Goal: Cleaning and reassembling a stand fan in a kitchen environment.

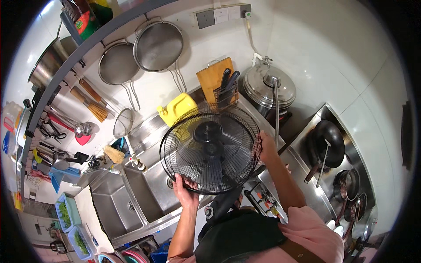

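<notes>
A black electric fan (212,149) with a round wire grille is between my hands, in front of the sink counter. Its dark blades show through the wires, and its dark neck (223,204) comes down toward me. Two grille rims appear slightly offset; I cannot tell whether they are fastened together. My left hand (185,193) grips the lower left of the rim, fingers partly behind the wires. On the right side, my right hand (267,148) is closed on the rim, its fingertips partly hidden.
A double steel sink (116,204) lies to the left. Behind the fan stand a yellow jug (177,109), a wooden cutting board (210,79) and a knife holder (226,94). A large lidded pot (268,87) is at back right, and a wok (329,144) sits farther right. Strainers (158,46) hang above.
</notes>
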A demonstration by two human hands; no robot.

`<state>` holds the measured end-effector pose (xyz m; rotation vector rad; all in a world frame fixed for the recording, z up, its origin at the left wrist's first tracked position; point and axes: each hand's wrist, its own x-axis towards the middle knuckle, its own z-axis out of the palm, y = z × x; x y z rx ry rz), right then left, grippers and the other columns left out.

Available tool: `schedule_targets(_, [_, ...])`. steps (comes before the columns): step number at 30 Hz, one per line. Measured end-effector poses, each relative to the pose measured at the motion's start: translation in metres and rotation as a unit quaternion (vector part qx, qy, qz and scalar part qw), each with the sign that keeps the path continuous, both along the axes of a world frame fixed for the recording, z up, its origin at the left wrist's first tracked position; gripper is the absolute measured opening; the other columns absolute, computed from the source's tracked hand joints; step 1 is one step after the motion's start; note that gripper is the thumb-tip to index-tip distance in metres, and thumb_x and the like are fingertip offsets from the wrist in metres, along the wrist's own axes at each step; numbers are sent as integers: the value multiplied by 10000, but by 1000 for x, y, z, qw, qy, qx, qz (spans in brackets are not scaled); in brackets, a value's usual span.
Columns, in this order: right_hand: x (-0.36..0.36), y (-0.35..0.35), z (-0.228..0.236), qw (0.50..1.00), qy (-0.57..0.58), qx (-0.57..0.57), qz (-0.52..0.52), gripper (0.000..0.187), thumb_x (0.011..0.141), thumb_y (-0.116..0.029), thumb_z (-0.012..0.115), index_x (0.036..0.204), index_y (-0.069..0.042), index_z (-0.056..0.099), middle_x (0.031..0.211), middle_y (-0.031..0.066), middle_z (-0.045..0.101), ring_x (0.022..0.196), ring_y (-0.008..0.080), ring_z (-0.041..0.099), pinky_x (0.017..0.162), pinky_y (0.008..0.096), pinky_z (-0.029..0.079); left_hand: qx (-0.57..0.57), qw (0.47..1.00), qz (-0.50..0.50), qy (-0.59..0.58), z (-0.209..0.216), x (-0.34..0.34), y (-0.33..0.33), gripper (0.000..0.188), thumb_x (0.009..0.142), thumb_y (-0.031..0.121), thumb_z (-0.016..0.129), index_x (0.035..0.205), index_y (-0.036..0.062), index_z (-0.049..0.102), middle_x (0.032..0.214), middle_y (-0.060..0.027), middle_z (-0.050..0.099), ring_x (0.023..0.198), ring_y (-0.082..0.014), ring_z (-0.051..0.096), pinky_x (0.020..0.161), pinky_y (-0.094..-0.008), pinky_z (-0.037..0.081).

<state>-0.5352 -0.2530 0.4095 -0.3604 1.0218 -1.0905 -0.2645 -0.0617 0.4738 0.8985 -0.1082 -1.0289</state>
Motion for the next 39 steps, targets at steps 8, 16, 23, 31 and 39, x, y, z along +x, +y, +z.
schedule_targets(8, [-1,12,36,998,57,31,-12,273,991,-287,429,895,-64,554,665,26,521,524,137,532,475,292,494,158,969,18,-191,-29,76,-16,286,961,245,496,1139,22,486,747,-68,578,506,-122,492,449,-254,434])
schedule_targets(16, [21,16,34,986,129,-108,12,265,975,-255,476,892,-33,596,676,-11,554,515,81,505,450,241,443,215,923,-50,-315,-49,106,-27,390,972,404,465,1008,29,566,607,27,439,405,-71,348,349,-243,291])
schedule_targets(23, [22,12,52,997,-9,-73,26,357,957,-360,491,1082,-43,600,861,5,587,680,86,526,574,222,449,77,970,-19,-228,-33,88,-25,413,988,393,432,1239,76,519,612,78,346,462,-23,313,370,-203,251])
schedule_targets(31, [16,10,42,994,-93,9,60,520,950,-524,399,1269,-131,519,1167,19,533,818,140,530,727,278,498,20,977,-5,-213,-12,85,-21,471,973,437,447,1327,127,446,641,63,344,473,-26,303,387,-190,260])
schedule_targets(39, [-5,-9,14,974,-109,-23,196,437,950,-434,425,1263,-139,500,1286,94,457,1144,220,435,993,397,353,-5,986,-19,-165,3,78,-23,408,970,424,462,1268,146,474,616,68,314,466,-26,286,376,-178,253])
